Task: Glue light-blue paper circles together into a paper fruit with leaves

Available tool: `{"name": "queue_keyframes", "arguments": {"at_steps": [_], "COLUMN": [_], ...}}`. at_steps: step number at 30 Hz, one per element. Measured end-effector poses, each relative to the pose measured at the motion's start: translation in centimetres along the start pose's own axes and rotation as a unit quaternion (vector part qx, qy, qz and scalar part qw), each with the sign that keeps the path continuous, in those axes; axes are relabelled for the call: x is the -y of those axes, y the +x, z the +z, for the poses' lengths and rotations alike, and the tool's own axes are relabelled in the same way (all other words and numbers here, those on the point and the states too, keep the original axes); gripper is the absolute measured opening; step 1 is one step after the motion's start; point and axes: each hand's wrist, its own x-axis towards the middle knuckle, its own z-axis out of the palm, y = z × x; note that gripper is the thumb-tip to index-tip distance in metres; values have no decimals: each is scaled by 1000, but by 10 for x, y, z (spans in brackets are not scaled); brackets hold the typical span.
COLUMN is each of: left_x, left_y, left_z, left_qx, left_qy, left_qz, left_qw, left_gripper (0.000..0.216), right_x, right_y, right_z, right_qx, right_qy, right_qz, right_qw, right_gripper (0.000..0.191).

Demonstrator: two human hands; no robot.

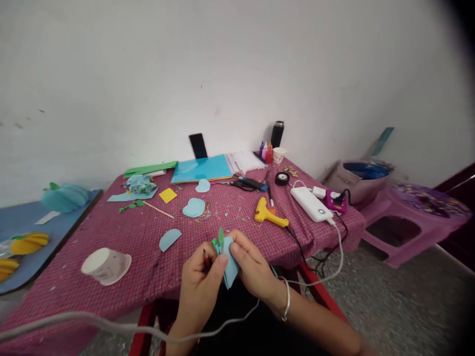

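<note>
Light blue folded paper pieces [230, 271], stacked together, are pinched between my two hands just past the table's front edge. Green paper strips [221, 238] stick up from their top. My left hand [198, 277] grips the left side, and a thin red-and-dark pencil [207, 258] is also tucked in its fingers. On the other side, my right hand [254, 264] has its thumb pressed on the paper. A folded light blue piece [169, 240] lies left of my hands. Beyond it are a stack of light blue cut-outs [194, 207] and another blue cut-out [202, 186].
A yellow glue gun [269, 214] lies right of my hands, its cord hanging off the table. Farther right are a white power bank [310, 203] and black tape [282, 178]. A paper cup [106, 265] lies front left. Scissors [243, 185] rest behind. A white cable [111, 325] crosses the foreground.
</note>
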Motion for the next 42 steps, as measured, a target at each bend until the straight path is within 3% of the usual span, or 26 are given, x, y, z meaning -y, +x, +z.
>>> {"name": "queue_keyframes", "arguments": {"at_steps": [4, 11, 14, 17, 21, 26, 29, 37, 42], "left_x": [3, 9, 15, 22, 31, 38, 42, 53, 47], "left_y": [7, 11, 5, -1, -4, 0, 0, -10, -12], "left_z": [2, 6, 2, -2, -1, 0, 1, 15, 17], "left_qx": [11, 8, -4, 23, 61, 44, 8, -49, -34], "left_qy": [5, 36, 10, -75, -146, -234, -269, -267, -307], "left_qz": [-5, 56, 45, -7, -31, -21, -1, -21, -41], "left_qw": [1000, 998, 999, 997, 987, 971, 963, 962, 950], "left_gripper": [30, 13, 6, 11, 22, 13, 19, 34, 40], "right_x": [7, 8, 5, 4, 3, -8, -19, -19, -13], "right_y": [2, 6, 0, -6, -9, -4, -1, 0, -3], "right_z": [3, 5, 6, 6, 2, -6, -7, 3, -1], "right_qx": [-42, -158, -145, -113, -73, -138, -162, -133, -99], "right_qy": [-37, -105, -129, -139, -108, -43, -39, -138, -202], "right_qz": [-8, -54, -73, -85, -40, 8, 3, -78, -132], "right_qw": [998, 980, 978, 980, 991, 989, 986, 978, 965], "right_gripper": [27, 29, 28, 27, 23, 24, 23, 24, 21]}}
